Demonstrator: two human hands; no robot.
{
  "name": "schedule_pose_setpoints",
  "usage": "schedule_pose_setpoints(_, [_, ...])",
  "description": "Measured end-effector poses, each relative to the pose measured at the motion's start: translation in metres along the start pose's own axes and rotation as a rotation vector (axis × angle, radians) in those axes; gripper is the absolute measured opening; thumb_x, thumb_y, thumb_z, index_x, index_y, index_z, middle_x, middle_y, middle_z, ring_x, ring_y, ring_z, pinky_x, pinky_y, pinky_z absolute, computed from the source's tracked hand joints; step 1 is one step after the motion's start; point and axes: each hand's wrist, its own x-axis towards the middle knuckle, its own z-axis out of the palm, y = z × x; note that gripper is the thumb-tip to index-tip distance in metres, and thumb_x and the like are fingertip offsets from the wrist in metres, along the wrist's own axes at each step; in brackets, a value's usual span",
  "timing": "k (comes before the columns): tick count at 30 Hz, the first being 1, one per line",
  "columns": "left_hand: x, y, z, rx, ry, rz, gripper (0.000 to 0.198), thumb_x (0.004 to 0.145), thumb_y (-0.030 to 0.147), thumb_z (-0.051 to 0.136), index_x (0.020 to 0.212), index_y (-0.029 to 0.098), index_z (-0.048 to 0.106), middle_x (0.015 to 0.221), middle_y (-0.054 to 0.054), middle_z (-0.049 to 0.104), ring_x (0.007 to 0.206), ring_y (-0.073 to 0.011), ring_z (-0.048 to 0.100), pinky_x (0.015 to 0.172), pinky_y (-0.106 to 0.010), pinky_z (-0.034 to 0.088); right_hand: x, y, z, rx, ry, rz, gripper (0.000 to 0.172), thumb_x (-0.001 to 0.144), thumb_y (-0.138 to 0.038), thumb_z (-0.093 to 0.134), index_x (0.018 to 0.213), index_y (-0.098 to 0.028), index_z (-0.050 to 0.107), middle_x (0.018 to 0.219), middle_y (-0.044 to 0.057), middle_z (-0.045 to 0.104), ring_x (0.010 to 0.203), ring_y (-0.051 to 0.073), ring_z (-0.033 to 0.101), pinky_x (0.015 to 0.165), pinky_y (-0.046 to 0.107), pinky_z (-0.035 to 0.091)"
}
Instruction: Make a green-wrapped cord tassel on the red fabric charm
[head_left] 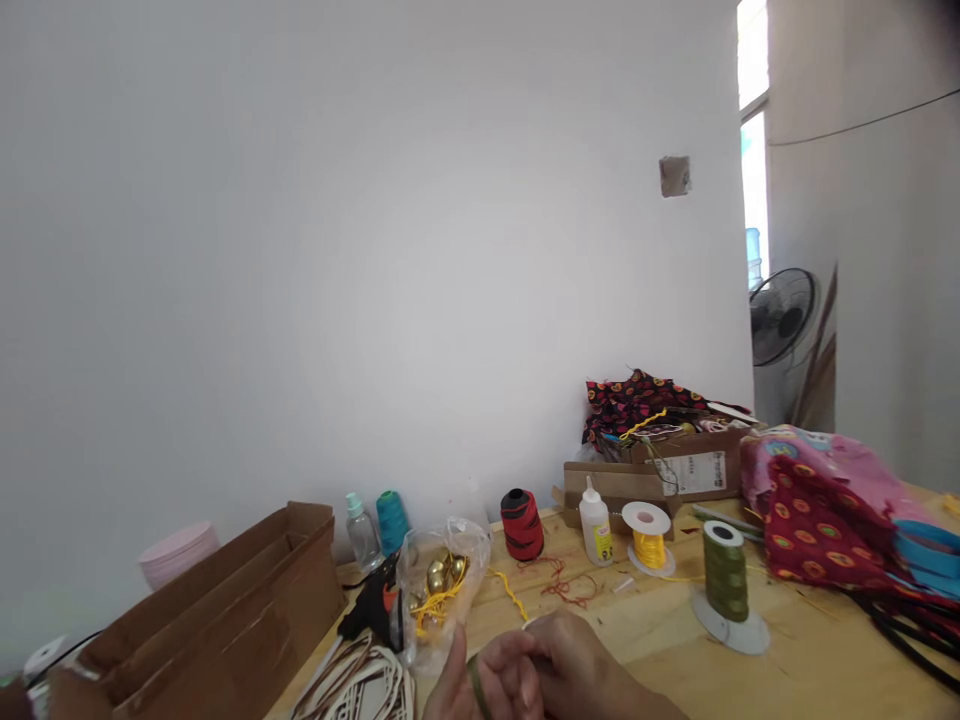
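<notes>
Green cord (475, 690) pinched between both your hands, low at the near edge of the table (810, 655).
Your left hand (450, 680) and right hand (570, 665) close narrowly on it, likely held close for fine work; bead bag (439, 590) just behind, green spool (725, 572) farther right.

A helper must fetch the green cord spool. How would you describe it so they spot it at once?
On the wooden table, look left of the pink and red fabric pile. The olive-green spool stands upright there on a wide white base. The yellow spool behind it is shorter, and the teal spool stands far to the left.
</notes>
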Motion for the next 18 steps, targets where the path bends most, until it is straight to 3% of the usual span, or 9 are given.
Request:
schedule_pose_setpoints(5, [-0.001, 0.009, -0.005, -0.198, -0.004, 0.001, 0.043, 0.073, 0.046, 0.050, 0.095, 0.012, 0.063, 0.071, -0.004, 0.061, 0.064, -0.0126, 0.054, 0.073, -0.031, 0.041, -0.001, -0.015, -0.008, -0.213, -0.158, -0.056, 0.017, 0.063, -0.015, 0.050, 0.070, -0.022, 0.064, 0.072, -0.002, 0.068, 0.061, 0.011, 0.058, 0.049, 0.016, 0.032])
schedule_pose_setpoints(11, [-0.003, 0.011, -0.017, -0.245, -0.012, 0.045, 0.039, 0.076, 0.042, 0.047, 0.099, 0.013, 0.060, 0.076, -0.003, 0.060, 0.067, -0.0111, 0.053, 0.079, -0.032, 0.041, 0.005, -0.017, -0.003, -0.588, -0.275, -0.050, 0.016, 0.069, -0.023, 0.047, 0.068, -0.020, 0.063, 0.067, 0.002, 0.067, 0.052, 0.012, 0.054, 0.039, 0.021, 0.019])
schedule_pose_setpoints(14, [-0.004, 0.013, -0.021, -0.239, 0.010, 0.059, 0.037, 0.078, 0.040, 0.045, 0.100, 0.014, 0.059, 0.077, -0.003, 0.060, 0.069, -0.0110, 0.053, 0.082, -0.033, 0.040, 0.007, -0.013, 0.001, -0.643, -0.292, -0.087, 0.014, 0.069, -0.024, 0.050, 0.064, -0.019, 0.062, 0.063, 0.000, 0.065, 0.047, 0.011, 0.049, 0.037, 0.022, 0.015])
schedule_pose_setpoints(18, [-0.004, 0.015, -0.020, -0.236, 0.051, 0.096, 0.038, 0.081, 0.038, 0.039, 0.102, 0.013, 0.058, 0.080, -0.005, 0.060, 0.072, -0.0118, 0.054, 0.080, -0.031, 0.041, 0.005, -0.013, -0.002, -0.573, -0.222, -0.195, 0.013, 0.069, -0.019, 0.052, 0.057, -0.018, 0.059, 0.057, -0.002, 0.061, 0.043, 0.008, 0.041, 0.038, 0.021, 0.017])
